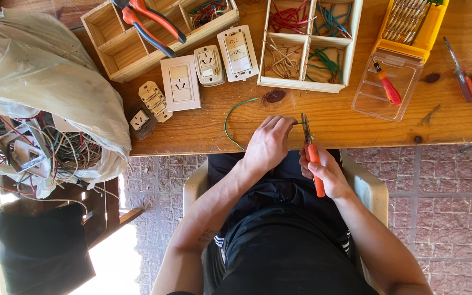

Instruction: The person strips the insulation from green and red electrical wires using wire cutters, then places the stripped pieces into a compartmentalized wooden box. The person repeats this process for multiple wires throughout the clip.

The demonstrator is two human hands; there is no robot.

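- Wire work at the near edge of a wooden counter (356,117), seen from above my lap.
- My left hand (269,145) is closed, fingertips pinching a thin green wire (235,112) that curves across the counter's near edge.
- My right hand (326,172) is wrapped shut around orange-handled pliers (310,147), whose tip meets the wire's end just beside my left fingers.
- Wall sockets (180,83) lie toward the far edge, beside a wooden compartment tray (350,49) holding coloured wire pieces.
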